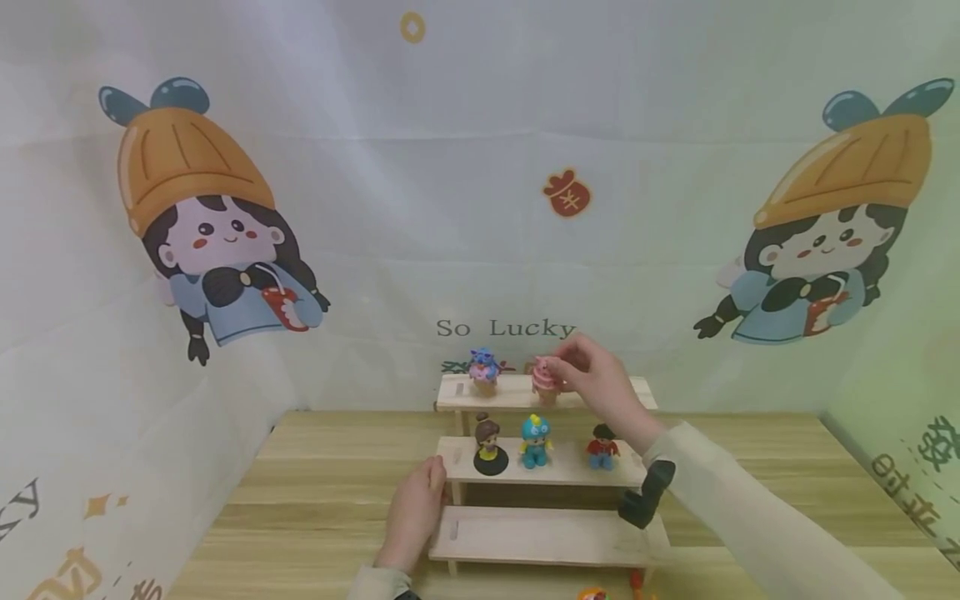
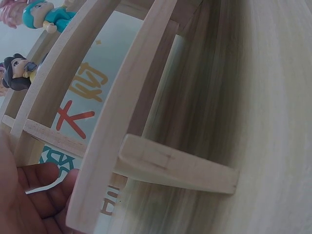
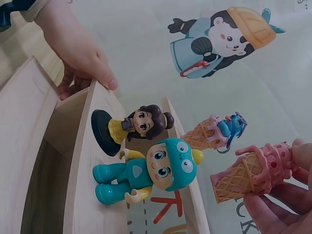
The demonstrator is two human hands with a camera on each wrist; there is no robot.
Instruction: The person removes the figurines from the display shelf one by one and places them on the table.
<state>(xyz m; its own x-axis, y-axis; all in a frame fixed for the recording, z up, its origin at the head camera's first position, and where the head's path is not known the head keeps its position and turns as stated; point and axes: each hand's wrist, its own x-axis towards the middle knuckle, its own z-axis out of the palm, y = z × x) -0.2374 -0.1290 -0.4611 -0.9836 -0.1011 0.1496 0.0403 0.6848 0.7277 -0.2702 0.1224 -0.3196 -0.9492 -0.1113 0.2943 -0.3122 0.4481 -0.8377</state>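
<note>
My right hand (image 1: 600, 381) pinches a pink ice-cream-cone figurine (image 3: 251, 173) over the top tier of a wooden stepped shelf (image 1: 547, 533). In the right wrist view, fingers and thumb hold its pink upper part, leaving the waffle cone bare. Left of it, a blue-topped ice-cream-cone figurine (image 1: 484, 372) stands on that tier. My left hand (image 1: 415, 510) grips the shelf's left end near the middle tier, thumb over the edge and fingers curled at the side. That tier carries a brown-haired doll on a black base (image 1: 490, 446), a teal-suited figurine (image 1: 536, 442) and a red-jacketed figurine (image 1: 602, 447).
The shelf stands on a wood-grain table (image 1: 330, 475). Behind and beside it hangs a pale printed cloth (image 1: 375, 208) with cartoon figures. Orange and red items (image 1: 595, 593), partly cut off, lie at the shelf's front.
</note>
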